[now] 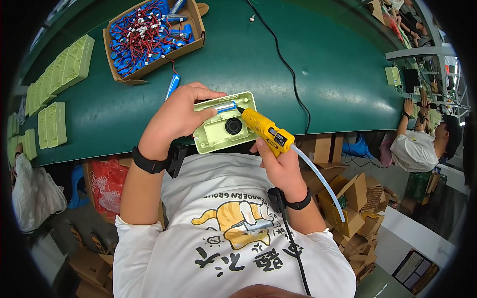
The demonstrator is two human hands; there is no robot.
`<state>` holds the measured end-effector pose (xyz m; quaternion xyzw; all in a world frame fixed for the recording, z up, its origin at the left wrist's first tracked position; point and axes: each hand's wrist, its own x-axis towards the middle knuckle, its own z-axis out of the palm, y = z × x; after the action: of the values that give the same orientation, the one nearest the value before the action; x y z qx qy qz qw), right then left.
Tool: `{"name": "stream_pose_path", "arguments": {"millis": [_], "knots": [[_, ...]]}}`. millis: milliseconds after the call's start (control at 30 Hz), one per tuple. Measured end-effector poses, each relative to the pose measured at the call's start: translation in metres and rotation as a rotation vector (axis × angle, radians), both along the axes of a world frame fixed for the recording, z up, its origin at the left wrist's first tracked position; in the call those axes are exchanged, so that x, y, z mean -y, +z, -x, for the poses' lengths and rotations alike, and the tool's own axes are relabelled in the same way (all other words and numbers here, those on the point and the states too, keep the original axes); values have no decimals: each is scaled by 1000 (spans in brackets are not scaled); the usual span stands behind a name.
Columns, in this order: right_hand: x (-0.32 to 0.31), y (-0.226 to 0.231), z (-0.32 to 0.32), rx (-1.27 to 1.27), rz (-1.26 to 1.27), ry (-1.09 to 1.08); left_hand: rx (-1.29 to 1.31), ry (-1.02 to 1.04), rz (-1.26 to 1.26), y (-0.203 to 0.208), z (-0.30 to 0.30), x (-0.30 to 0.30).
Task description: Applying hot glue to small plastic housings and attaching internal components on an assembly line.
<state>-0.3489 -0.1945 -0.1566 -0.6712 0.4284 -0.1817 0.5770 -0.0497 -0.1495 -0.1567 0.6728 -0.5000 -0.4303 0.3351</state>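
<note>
My left hand (pixel 176 119) rests on a pale green plastic housing (pixel 218 136) at the near edge of the green table, its fingers pressing a blue cylindrical battery (pixel 225 106) into the housing's top slot. A black round part sits in the housing's middle. My right hand (pixel 280 166) grips a yellow glue gun (pixel 266 129) with a clear glue stick sticking out behind it. The gun's black nozzle touches the housing right beside the battery's end.
A cardboard box (pixel 196 42) of blue batteries with red wires stands at the back left. One loose blue battery (pixel 172 85) lies near it. Rows of green housings (pixel 59 69) line the left. A black cable (pixel 283 62) crosses the table. Another person (pixel 422 144) works at right.
</note>
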Motion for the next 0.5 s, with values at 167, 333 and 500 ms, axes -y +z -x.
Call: {"name": "stream_pose_path", "arguments": {"millis": [167, 333, 500], "knots": [[5, 17, 0, -60, -23, 21, 109, -61, 33, 5, 2, -1], [7, 46, -9, -42, 55, 29, 217, -71, 157, -10, 0, -17], [13, 50, -37, -63, 384, 241, 74, -10, 317, -23, -2, -32]]}}
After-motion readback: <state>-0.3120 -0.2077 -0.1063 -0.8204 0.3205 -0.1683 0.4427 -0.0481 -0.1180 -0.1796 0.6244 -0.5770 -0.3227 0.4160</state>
